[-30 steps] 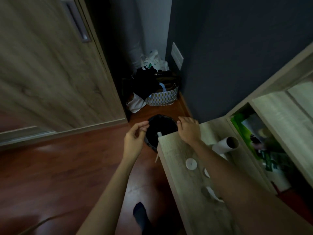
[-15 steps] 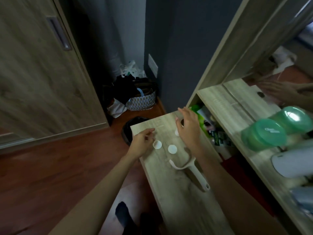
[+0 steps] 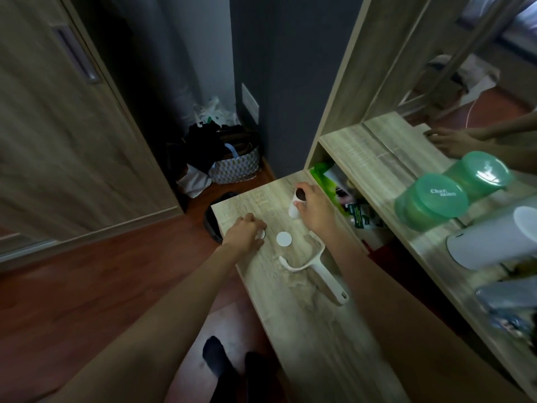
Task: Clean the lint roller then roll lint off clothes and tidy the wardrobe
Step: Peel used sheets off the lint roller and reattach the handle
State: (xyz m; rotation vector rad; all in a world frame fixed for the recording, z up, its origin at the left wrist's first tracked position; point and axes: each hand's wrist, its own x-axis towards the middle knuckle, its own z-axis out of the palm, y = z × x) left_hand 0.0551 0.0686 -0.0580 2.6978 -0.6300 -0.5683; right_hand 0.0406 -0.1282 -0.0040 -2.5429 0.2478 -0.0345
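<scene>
The right hand (image 3: pixel 315 207) is gripping the upright roll (image 3: pixel 296 205) with closed fingers while the left hand (image 3: pixel 243 232) is pinching an end cap (image 3: pixel 261 234) on the worktop (image 3: pixel 308 324), likely for refitting onto the bare handle (image 3: pixel 322 271) lying nearby.

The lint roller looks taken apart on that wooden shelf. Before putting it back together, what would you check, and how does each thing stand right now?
1. Roll in hand: ok. The right hand grips the white roll, standing upright on the shelf.
2. First end cap secured: cannot tell. The left hand covers a white cap; whether it is pinched is hidden.
3. Second end cap reachable: ok. It lies flat between the hands.
4. Handle frame free: ok. The white handle lies untouched on the shelf.
5. Roll's sticky surface clean: cannot tell, too dim.
6. Bin nearby for waste: ok. The black bin sits just beyond the shelf's end.
</scene>
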